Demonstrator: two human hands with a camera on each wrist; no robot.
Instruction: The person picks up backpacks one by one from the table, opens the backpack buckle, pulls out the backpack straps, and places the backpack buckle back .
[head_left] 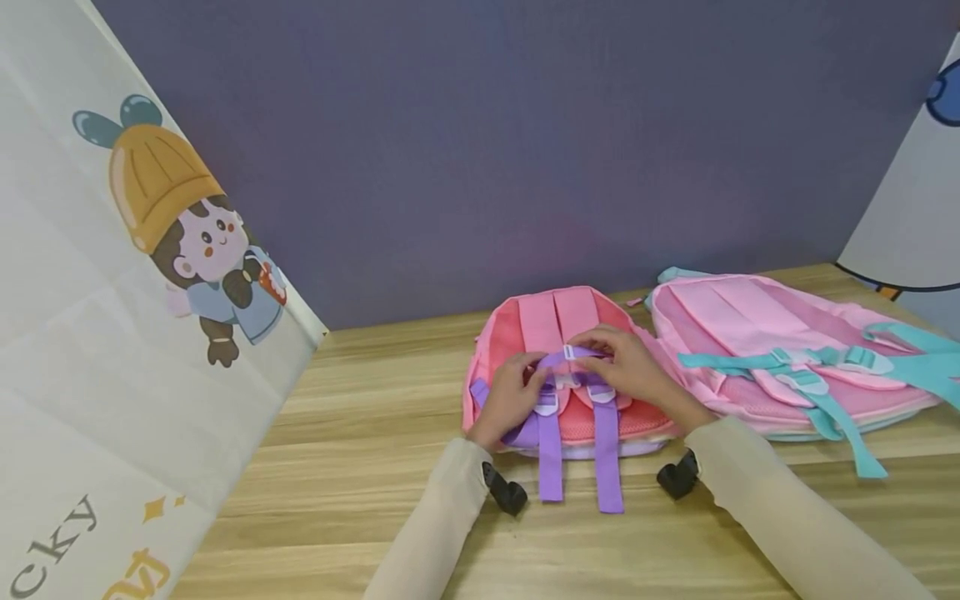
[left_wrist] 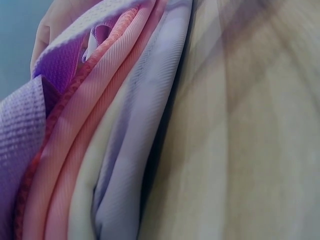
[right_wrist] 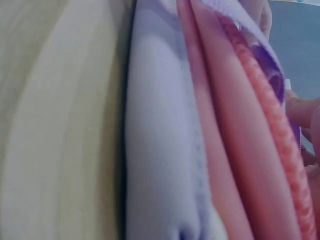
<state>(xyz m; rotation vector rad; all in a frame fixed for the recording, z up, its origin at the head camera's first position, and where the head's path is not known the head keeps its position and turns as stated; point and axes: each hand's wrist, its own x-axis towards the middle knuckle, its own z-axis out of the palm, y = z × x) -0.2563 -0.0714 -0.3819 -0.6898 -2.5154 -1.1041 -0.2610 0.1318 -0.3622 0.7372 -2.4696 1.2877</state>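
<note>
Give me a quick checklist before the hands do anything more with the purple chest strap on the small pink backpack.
1. Backpack flat on the table, straps up: ok.
2. Left hand on the purple chest strap: ok.
3. Right hand on the strap near the white buckle: ok.
4. Buckle clicked shut: cannot tell, fingers cover it.
5. Long purple strap tails lying straight: ok.
6. Second backpack lies apart from the hands: ok.

wall (head_left: 487,125): purple | table (head_left: 360,467): light wood | left: cartoon banner (head_left: 112,333)
</note>
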